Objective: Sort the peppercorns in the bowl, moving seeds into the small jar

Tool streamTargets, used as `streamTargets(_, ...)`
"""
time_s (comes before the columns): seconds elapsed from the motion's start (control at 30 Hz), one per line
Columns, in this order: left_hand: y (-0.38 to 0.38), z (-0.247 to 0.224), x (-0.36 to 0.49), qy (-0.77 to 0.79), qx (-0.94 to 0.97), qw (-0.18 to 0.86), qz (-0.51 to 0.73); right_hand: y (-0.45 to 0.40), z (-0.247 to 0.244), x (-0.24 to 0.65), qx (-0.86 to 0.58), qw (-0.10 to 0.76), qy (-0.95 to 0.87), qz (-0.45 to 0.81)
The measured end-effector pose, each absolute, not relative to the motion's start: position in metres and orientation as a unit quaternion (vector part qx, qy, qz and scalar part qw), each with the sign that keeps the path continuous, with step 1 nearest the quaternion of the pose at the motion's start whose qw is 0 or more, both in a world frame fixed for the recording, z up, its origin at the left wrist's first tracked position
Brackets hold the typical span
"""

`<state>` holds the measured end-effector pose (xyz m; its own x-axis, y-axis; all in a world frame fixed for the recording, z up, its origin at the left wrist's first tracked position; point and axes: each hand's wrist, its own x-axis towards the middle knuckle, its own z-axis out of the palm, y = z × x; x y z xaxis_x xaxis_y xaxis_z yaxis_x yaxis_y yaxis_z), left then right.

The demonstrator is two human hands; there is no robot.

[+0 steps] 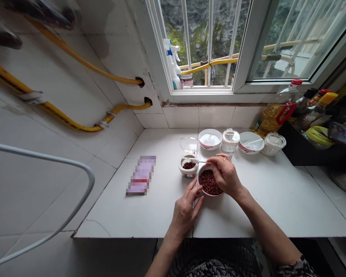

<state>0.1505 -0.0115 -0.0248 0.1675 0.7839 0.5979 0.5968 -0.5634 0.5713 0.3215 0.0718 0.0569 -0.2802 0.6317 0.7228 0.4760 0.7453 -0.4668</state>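
Note:
Between my hands stands a bowl of small dark red-brown grains that look like peppercorns. My left hand steadies the bowl, its fingers and thumb against the near left side. Above the bowl, my right hand pinches the handle of a small white spoon. The spoon's far end lies over a small white jar, which stands just left of the bowl and holds similar dark grains. The jar's clear lid is raised at the back.
Behind are a bowl of white grains, a lidded jar, a bowl with a white spoon and another jar. An oil bottle and a dark condiment rack stand right. A blurred purple packet lies left.

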Motion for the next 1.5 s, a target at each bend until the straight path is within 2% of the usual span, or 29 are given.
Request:
streamTargets(0.1, -0.012, -0.023, 0.150, 0.455, 0.758, 0.113, 0.454, 0.074, 0.058, 0.337, -0.391, 0.498, -0.764, 0.123)
streamTargets(0.3, -0.012, -0.022, 0.150, 0.449, 0.759, 0.120, 0.456, 0.079, 0.047, 0.346, -0.452, 0.395, -0.777, 0.190)
streamTargets(0.4, -0.012, -0.023, 0.150, 0.451, 0.758, 0.114, 0.457, 0.078, 0.043, 0.339, -0.442, 0.375, -0.784, 0.220)
streamTargets(0.6, -0.012, -0.021, 0.150, 0.451, 0.759, 0.119, 0.455, 0.078, 0.044, 0.339, -0.458, 0.392, -0.755, 0.256)
streamTargets(0.87, -0.012, -0.021, 0.150, 0.456, 0.758, 0.114, 0.453, 0.080, 0.043, 0.343, -0.465, 0.397, -0.759, 0.223)
streamTargets(1.17, -0.012, -0.023, 0.150, 0.458, 0.758, 0.112, 0.451, 0.080, 0.047, 0.342, -0.464, 0.409, -0.736, 0.273)
streamTargets(1.5, -0.013, -0.020, 0.151, 0.454, 0.755, 0.128, 0.456, 0.079, 0.052, 0.343, -0.478, 0.436, -0.650, 0.399)
